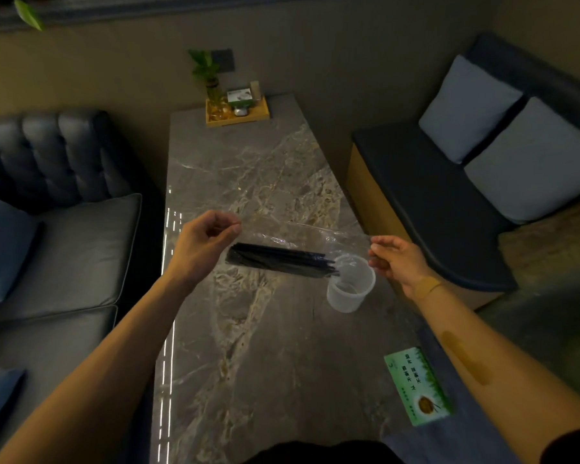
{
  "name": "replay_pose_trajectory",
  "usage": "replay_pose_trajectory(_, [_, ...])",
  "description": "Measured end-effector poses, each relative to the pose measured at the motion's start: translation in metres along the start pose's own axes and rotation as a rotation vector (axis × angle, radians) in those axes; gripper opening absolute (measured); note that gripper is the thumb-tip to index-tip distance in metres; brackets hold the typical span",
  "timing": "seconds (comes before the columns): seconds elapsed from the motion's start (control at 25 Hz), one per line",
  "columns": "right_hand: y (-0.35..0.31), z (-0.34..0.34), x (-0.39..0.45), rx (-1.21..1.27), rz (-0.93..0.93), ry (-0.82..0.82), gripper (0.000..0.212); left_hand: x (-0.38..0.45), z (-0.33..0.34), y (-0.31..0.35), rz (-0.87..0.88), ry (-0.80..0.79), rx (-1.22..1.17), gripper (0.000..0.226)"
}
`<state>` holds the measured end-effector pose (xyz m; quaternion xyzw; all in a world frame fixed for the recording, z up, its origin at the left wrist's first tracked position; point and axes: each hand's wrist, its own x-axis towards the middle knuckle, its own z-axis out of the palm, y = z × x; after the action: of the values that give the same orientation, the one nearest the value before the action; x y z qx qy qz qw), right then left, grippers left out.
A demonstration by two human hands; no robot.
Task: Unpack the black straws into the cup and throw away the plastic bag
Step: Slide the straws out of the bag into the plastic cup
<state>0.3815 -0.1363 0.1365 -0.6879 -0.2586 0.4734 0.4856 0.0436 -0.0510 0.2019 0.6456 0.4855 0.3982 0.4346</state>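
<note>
A bundle of black straws (pixel 278 259) lies almost level inside a clear plastic bag (pixel 302 234), held above the marble table (pixel 248 346). My left hand (pixel 205 242) pinches the bag's left end, and my right hand (pixel 397 259) pinches its right end. The straws' right tips reach over the rim of a translucent plastic cup (pixel 349 289) that stands upright on the table just below. The bag hangs stretched between both hands.
A green printed card (pixel 419 385) lies at the table's near right edge. A wooden tray (pixel 236 112) with a plant and small items sits at the far end. A dark sofa (pixel 54 212) flanks the left and a bench with pale cushions (pixel 503 135) the right.
</note>
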Motion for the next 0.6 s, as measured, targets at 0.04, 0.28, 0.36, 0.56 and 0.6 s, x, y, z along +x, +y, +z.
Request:
replay_pose_trajectory(0.04, [0.002,-0.001,0.001,0.005,0.006,0.003,0.02,0.001,0.002,0.005,0.007,-0.004,0.013,0.011])
replay_pose_trajectory(0.28, [0.01,-0.008,0.004,0.048,0.067,0.018,0.019,0.01,0.018,0.038,0.089,-0.052,0.135,0.015])
replay_pose_trajectory(0.36, [0.014,-0.01,0.006,0.06,0.086,0.018,0.019,0.013,0.024,0.046,0.099,-0.063,0.146,0.013])
replay_pose_trajectory(0.56, [0.021,-0.017,0.008,0.068,0.109,0.03,0.015,0.019,0.039,0.06,0.098,-0.073,0.162,0.009])
replay_pose_trajectory(0.6, [0.023,-0.018,0.009,0.065,0.11,0.03,0.015,0.019,0.04,0.062,0.101,-0.076,0.173,0.009])
